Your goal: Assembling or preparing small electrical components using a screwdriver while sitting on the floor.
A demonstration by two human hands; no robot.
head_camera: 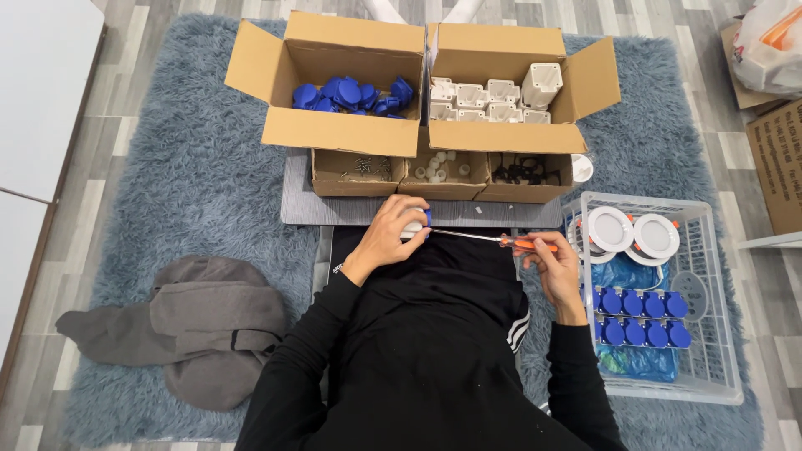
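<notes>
The person sits on a shaggy grey-blue rug (192, 167) in black long sleeves. The left hand (391, 238) is curled tight around a small white-and-blue plastic part (415, 226), held just in front of the body near the middle of the view. The right hand (551, 260), at about three o'clock from the left, is clamped on the orange handle of a slim screwdriver (501, 240); its metal shaft runs toward nine o'clock and its tip meets the part in the left hand.

At twelve o'clock from the hands lies a flat grey board (296, 205) carrying a low cardboard tray with three compartments (351, 179): small dark bits on the left, small white round pieces in the middle, black pieces on the right. Beyond it stand two open cardboard boxes: the left one (334, 129) holds blue plastic caps, the right one (501, 138) white square plastic housings.

At three o'clock from the right hand, just beside it, sits a white wire basket (718, 334) holding white round fittings and two rows of blue-capped pieces. At eight o'clock from the left hand, a crumpled grey garment (209, 326) lies on the rug.
</notes>
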